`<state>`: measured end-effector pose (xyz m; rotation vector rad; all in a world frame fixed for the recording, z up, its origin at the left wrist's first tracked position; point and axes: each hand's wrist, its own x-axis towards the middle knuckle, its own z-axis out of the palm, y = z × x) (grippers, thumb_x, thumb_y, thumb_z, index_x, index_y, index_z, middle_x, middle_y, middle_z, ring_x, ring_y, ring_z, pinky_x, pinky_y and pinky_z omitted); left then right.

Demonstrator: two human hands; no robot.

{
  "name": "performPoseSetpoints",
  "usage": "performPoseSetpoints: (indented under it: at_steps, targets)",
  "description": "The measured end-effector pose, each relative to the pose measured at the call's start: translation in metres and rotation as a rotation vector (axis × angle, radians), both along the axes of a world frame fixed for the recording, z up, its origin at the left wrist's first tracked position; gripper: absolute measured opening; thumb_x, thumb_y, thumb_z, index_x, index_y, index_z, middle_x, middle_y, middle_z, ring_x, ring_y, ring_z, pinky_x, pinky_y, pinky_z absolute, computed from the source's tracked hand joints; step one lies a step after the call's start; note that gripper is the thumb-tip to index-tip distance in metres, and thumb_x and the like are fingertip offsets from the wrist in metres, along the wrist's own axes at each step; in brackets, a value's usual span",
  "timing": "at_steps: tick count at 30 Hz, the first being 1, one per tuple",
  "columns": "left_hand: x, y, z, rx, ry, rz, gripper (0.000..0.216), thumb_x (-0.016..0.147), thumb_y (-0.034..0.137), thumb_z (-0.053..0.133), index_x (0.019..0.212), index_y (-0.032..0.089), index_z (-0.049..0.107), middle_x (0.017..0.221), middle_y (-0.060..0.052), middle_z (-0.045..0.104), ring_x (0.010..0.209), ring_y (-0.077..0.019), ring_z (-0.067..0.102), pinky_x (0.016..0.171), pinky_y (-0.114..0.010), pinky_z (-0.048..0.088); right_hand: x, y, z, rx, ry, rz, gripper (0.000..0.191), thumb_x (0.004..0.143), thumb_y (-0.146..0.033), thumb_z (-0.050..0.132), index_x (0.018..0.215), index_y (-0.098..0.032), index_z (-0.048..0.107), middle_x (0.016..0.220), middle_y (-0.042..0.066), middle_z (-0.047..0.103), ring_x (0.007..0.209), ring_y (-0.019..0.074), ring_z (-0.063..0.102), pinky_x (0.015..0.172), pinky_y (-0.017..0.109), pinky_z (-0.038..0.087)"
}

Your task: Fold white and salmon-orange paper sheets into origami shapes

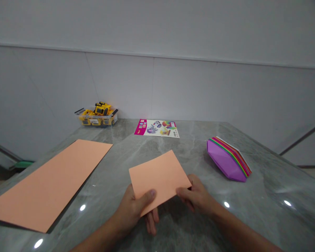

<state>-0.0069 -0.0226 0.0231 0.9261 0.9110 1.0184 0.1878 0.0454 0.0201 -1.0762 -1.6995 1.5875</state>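
A small rectangular sheet of peach paper (160, 175) is held up above the table in both hands, tilted slightly. My left hand (138, 206) grips its lower left edge, thumb on top and fingers underneath. At the lower right corner, my right hand (195, 196) pinches the paper between thumb and fingers. A larger peach sheet (51, 182) lies on the table to the left, one end close to the near left edge. To the right rests a folded paper piece (227, 161), purple in front with rainbow-coloured layers and white behind.
The grey marbled table (115, 231) reflects several bright lights. Toward the back left stands a clear plastic box (96, 120) holding yellow toy vehicles (103, 109). A printed picture booklet (157, 128) lies near the wall (173, 87) at the back.
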Motion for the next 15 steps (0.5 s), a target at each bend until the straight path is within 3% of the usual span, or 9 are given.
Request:
performPoseSetpoints:
  at_steps: [4, 6, 11, 15]
  targets:
    - [-0.002, 0.000, -0.001, -0.006, -0.024, 0.030, 0.048, 0.078, 0.048, 0.059, 0.057, 0.006, 0.059, 0.044, -0.008, 0.060, 0.030, -0.0157, 0.056, 0.028, -0.019, 0.039, 0.006, 0.010, -0.003, -0.077, 0.153, -0.020, 0.033, 0.062, -0.038, 0.054, 0.039, -0.017, 0.044, 0.030, -0.006, 0.031, 0.022, 0.0037, 0.022, 0.027, 0.019, 0.011]
    - [-0.002, 0.001, -0.002, -0.006, -0.032, 0.040, 0.047, 0.078, 0.047, 0.059, 0.057, 0.006, 0.059, 0.044, -0.008, 0.059, 0.030, -0.0158, 0.056, 0.028, -0.018, 0.039, 0.008, 0.012, 0.001, -0.074, 0.117, -0.004, 0.032, 0.064, -0.039, 0.053, 0.041, -0.017, 0.045, 0.032, -0.006, 0.032, 0.023, 0.0040, 0.023, 0.028, 0.020, 0.011]
    - [-0.003, 0.002, -0.005, -0.015, -0.024, 0.068, 0.045, 0.079, 0.046, 0.059, 0.065, 0.004, 0.063, 0.044, -0.007, 0.060, 0.030, -0.0162, 0.057, 0.028, -0.019, 0.041, 0.010, 0.010, 0.010, 0.216, -0.075, 0.023, 0.037, 0.072, -0.037, 0.053, 0.043, -0.017, 0.040, 0.035, -0.006, 0.032, 0.031, 0.0043, 0.029, 0.033, 0.018, 0.016]
    - [-0.003, 0.002, -0.005, -0.005, -0.015, 0.073, 0.047, 0.078, 0.047, 0.060, 0.058, 0.004, 0.063, 0.042, -0.008, 0.059, 0.029, -0.0157, 0.056, 0.027, -0.018, 0.040, 0.011, 0.014, -0.001, -0.006, 0.120, 0.003, 0.036, 0.069, -0.042, 0.054, 0.044, -0.016, 0.047, 0.030, -0.005, 0.035, 0.024, 0.0054, 0.027, 0.029, 0.020, 0.014]
